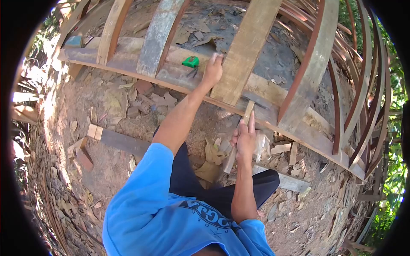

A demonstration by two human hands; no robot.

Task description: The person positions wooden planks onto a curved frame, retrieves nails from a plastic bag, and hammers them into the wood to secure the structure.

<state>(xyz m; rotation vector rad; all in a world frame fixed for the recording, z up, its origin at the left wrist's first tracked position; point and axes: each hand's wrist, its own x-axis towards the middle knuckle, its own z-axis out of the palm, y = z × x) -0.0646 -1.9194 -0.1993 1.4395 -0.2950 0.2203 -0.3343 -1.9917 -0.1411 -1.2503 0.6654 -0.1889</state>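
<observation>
My left hand point(213, 70) is closed at the left edge of a wide wooden plank point(245, 53), with its fingertips partly blurred and hidden. The plank lies across a long wooden beam point(179, 83), its near end close to the beam's front edge. Lower and to the right, my right hand point(245, 138) grips a hammer point(248, 112) by its wooden handle. Its dark metal head is over the beam, just right of the plank's end. Left of my left hand, a green tape measure point(191, 62) sits on the beam, with a small dark object point(192, 73) beside it.
Other boards point(160, 38) cross the beam to the left, and curved reddish-brown timbers point(309, 64) stand to the right. A blue-grey block point(73, 41) rests at the beam's left end. Loose wood pieces point(124, 143) and dry leaves point(209, 162) litter the dirt ground around my legs.
</observation>
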